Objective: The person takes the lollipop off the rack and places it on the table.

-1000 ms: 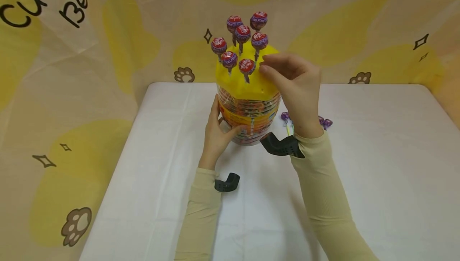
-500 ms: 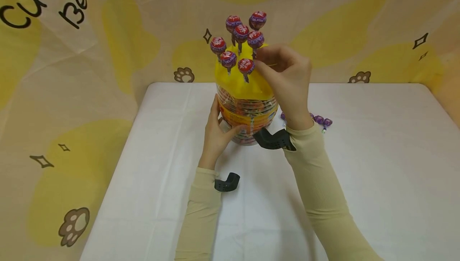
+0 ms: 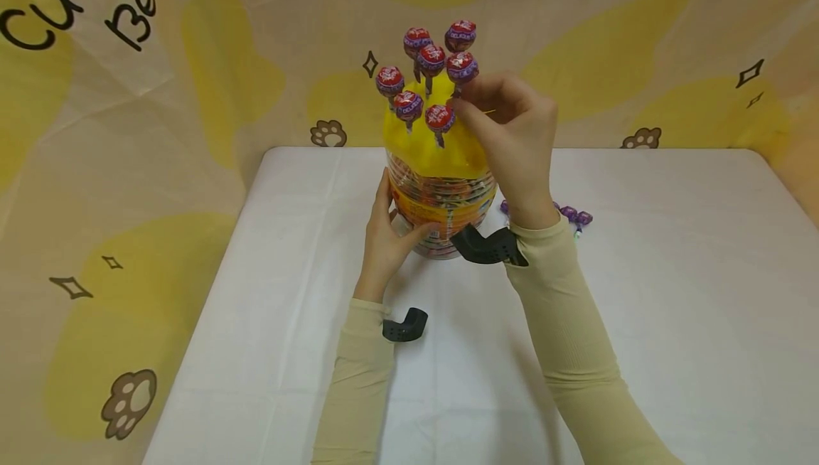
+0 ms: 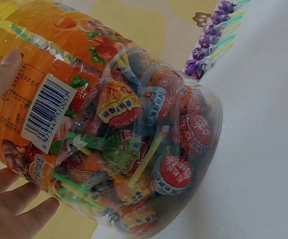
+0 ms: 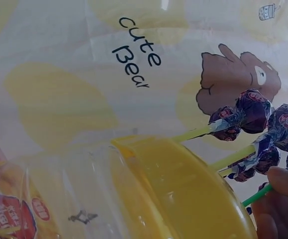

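Observation:
A clear ribbed plastic jar (image 3: pixel 441 191) with a yellow lid (image 3: pixel 416 148) stands on the table, packed with wrapped lollipops (image 4: pixel 171 174). Several lollipops in red and purple wrappers stand upright out of the lid. My left hand (image 3: pixel 382 244) holds the jar's lower left side, its thumb lying across the orange label (image 4: pixel 14 94). At the lid's right side my right hand (image 3: pixel 518 141) pinches a lollipop (image 3: pixel 462 67) below its head. In the right wrist view a green stick (image 5: pixel 257 195) runs from my thumb and fingers to the lid.
Several purple-wrapped lollipops (image 4: pixel 211 37) with green and yellow sticks lie in a row on the white tabletop (image 3: pixel 281 351), right of the jar. A printed cloth (image 3: pixel 595 60) hangs behind the table. Black wrist mounts (image 3: pixel 489 246) sit on both sleeves.
My right hand has moved left and taken hold of a lollipop at the lid's right side. That lollipop leaned left, then swung back and sits slightly higher. My left hand stayed put.

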Motion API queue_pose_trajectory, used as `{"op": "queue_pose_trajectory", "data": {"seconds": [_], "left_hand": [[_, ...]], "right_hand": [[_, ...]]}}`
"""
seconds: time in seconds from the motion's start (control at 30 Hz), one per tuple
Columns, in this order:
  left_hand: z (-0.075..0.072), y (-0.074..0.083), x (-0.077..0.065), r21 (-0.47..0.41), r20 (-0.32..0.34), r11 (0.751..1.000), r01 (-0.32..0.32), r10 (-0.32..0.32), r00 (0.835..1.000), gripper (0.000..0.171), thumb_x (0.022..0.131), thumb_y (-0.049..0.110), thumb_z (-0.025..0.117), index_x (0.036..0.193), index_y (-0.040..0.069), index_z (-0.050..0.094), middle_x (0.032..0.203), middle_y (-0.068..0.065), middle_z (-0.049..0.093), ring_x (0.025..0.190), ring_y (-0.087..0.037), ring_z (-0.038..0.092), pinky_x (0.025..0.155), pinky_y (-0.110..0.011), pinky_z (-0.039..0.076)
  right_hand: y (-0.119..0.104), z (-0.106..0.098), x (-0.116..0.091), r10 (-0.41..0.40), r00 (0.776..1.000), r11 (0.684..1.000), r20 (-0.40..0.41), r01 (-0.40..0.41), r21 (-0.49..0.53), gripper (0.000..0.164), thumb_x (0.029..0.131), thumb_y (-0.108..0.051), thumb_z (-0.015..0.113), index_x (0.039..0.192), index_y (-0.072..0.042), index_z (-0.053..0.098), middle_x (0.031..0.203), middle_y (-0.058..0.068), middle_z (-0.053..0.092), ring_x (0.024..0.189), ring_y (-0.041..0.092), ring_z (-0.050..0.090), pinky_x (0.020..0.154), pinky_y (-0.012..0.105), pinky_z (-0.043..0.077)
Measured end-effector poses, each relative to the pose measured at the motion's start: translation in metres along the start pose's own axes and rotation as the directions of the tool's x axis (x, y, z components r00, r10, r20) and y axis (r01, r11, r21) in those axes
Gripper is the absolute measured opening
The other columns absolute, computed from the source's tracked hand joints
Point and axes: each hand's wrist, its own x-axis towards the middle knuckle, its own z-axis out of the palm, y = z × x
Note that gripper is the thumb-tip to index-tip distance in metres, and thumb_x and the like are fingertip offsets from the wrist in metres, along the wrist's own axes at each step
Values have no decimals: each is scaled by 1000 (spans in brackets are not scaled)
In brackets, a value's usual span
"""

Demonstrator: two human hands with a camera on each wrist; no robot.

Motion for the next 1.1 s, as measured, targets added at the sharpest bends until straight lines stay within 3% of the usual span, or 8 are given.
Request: {"op": "queue_pose_trajectory", "data": {"seconds": [0.3, 0.57, 0.83, 1.1], "left_hand": [[1, 0, 0, -6, 3, 1000, 9, -9, 1000, 99, 80, 28, 76, 153, 17, 10, 156, -2, 19, 140, -20, 24, 111, -41, 30], [0, 1, 0, -12, 4, 1000, 8, -8, 1000, 100, 80, 27, 77, 153, 18, 10, 156, -2, 19, 140, -20, 23, 111, -41, 30], [1, 2, -1, -15, 3, 1000, 9, -9, 1000, 100, 80, 27, 76, 153, 18, 9, 156, -2, 18, 140, -20, 23, 111, -40, 30], [1, 2, -1, -6, -10, 1000, -10, 10, 1000, 101, 79, 27, 78, 153, 18, 9, 156, -3, 19, 139, -20, 24, 110, -40, 31]], "right_hand": [[-1, -4, -1, -88, 996, 996, -7, 88, -3, 13, 83, 1, 70, 90, 11, 67, 87, 13, 69, 79, 19, 66, 76, 30, 57], [-5, -12, -2, 115, 993, 986, -36, -110, 128, 11, 79, 1, 73, 90, 5, 72, 87, 11, 70, 78, 20, 66, 76, 28, 56], [-2, -28, -10, 181, 983, 965, -28, -172, 197, 9, 79, 2, 72, 88, 4, 72, 86, 10, 69, 80, 23, 65, 80, 28, 56], [6, -50, -21, 221, 975, 945, -31, -206, 254, 11, 80, 4, 71, 91, 6, 72, 90, 12, 69, 78, 25, 63, 75, 26, 56]]}}
